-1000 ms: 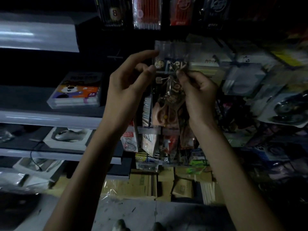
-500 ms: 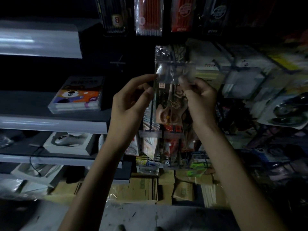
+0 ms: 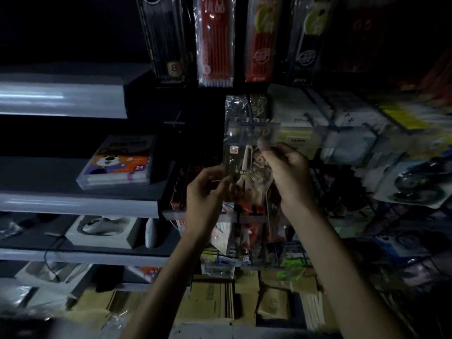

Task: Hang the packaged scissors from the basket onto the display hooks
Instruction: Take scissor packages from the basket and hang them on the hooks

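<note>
Nearest me, the left hand point(image 3: 208, 192) pinches the lower left edge of the scissors pack point(image 3: 247, 165), and the right hand point(image 3: 289, 176) pinches its upper right edge. The pack is held up just under a clear price tag point(image 3: 254, 130) on the rack. Hanging looks under way. Next, the pack's hole must meet the hook, which is too dim to make out.

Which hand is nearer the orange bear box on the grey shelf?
Left: the left hand is right of the orange bear box; the right hand is farther right.
</note>
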Available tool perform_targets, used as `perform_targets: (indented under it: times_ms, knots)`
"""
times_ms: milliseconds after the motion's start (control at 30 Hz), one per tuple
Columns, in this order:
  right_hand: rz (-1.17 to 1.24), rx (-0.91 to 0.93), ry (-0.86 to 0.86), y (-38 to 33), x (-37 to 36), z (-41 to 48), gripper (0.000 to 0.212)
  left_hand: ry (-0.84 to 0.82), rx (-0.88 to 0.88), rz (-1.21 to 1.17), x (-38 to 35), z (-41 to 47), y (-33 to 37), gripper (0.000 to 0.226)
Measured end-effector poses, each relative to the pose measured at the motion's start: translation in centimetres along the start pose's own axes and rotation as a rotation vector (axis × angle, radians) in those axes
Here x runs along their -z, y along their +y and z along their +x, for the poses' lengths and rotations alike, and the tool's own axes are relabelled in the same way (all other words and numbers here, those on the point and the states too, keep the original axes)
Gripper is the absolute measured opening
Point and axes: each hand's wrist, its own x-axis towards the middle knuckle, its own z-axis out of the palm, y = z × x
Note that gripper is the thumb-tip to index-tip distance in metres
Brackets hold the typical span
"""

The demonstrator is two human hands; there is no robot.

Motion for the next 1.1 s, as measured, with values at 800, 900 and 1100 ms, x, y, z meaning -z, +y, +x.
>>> perform_targets:
  times_ms: [800,900,1100]
  knots:
    - [-0.39,0.109,-0.094,3.7,2.5,-5.4,0.056,0.088,-0.106,0.032,-1.3,-1.4,-2.1,0.035]
    - [-0.381,0.105,-0.106,3.6,2.2,-4.7,0.057,0.083,-0.079,0.024,-1.4,-0.8,-2.2,0.04]
    - [-0.344,0.058,-0.105,4.3,0.8,-2.4,0.067,0.131,-0.074,0.052,-2.4,1.2,-1.9,0.039]
